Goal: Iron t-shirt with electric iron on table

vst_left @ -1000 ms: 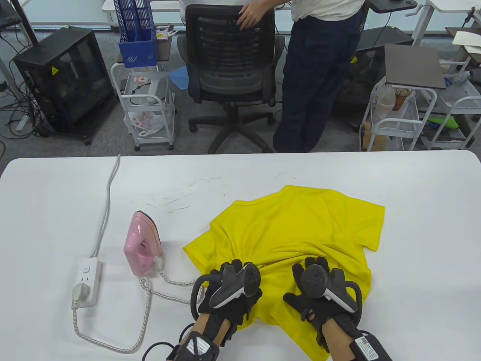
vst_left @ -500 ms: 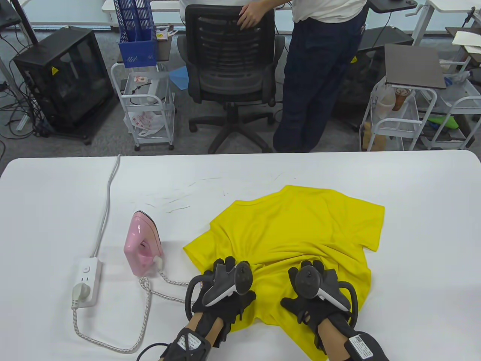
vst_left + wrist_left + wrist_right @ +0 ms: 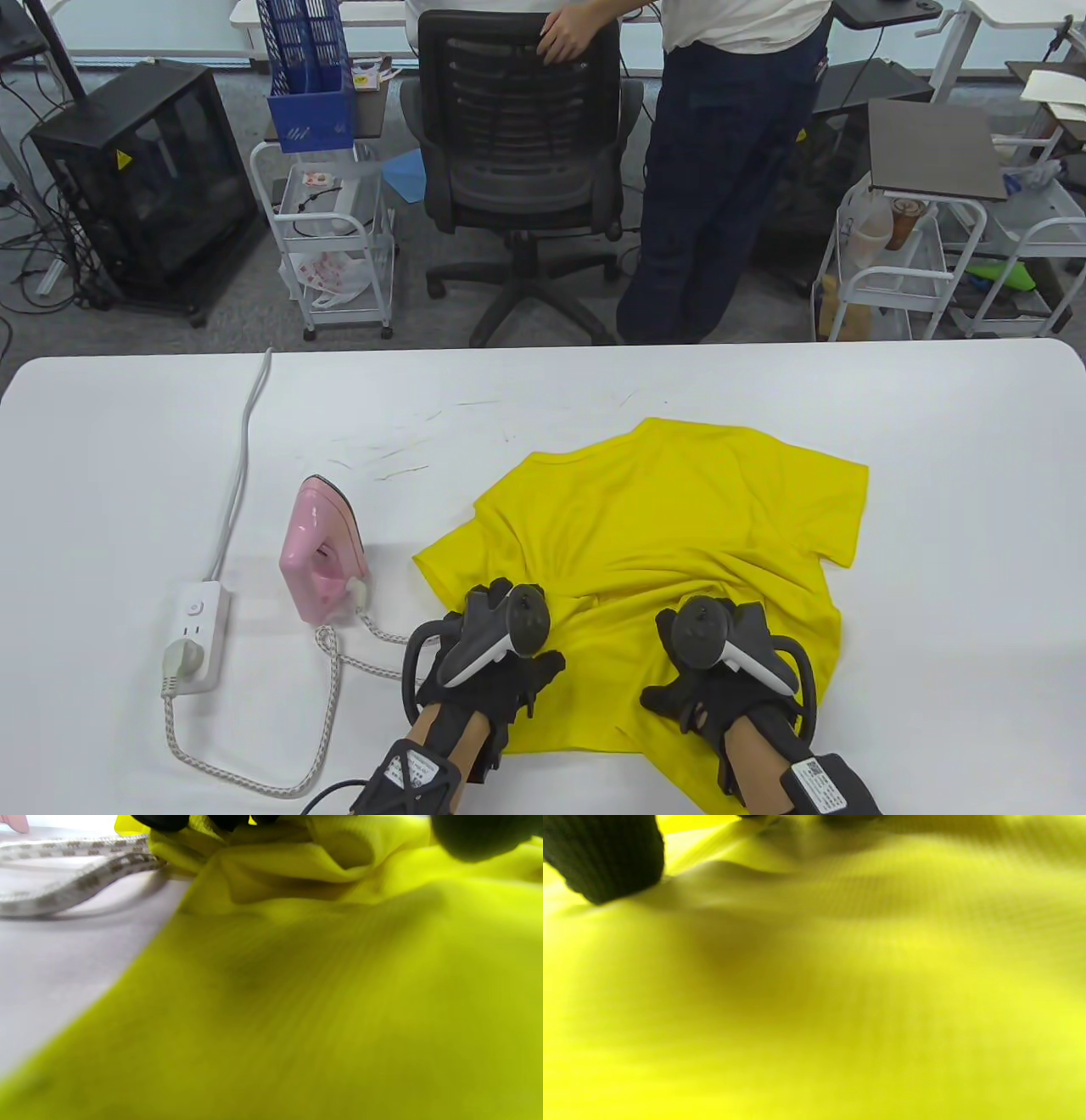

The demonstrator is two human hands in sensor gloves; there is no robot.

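Observation:
A yellow t-shirt (image 3: pixel 679 526) lies wrinkled on the white table (image 3: pixel 933 509), collar toward the far edge. My left hand (image 3: pixel 519 630) rests on the shirt's near left part, fingers spread. My right hand (image 3: pixel 702 654) rests flat on its near right part. In the left wrist view the fingertips (image 3: pixel 161 821) touch bunched yellow fabric (image 3: pixel 318 1005). The right wrist view is filled by blurred yellow cloth (image 3: pixel 840 984) with one gloved finger (image 3: pixel 606 853) on it. A pink electric iron (image 3: pixel 321 550) stands on its heel left of the shirt, untouched.
The iron's braided cord (image 3: pixel 331 679) loops along the near left of the table to a white power strip (image 3: pixel 197 632); it also shows in the left wrist view (image 3: pixel 76 878). A person and an office chair (image 3: pixel 522 127) stand beyond the far edge.
My left hand has slid left and toward me across the shirt, drawing its lower hem flatter. My right hand has shifted slightly toward me. The iron has not moved.

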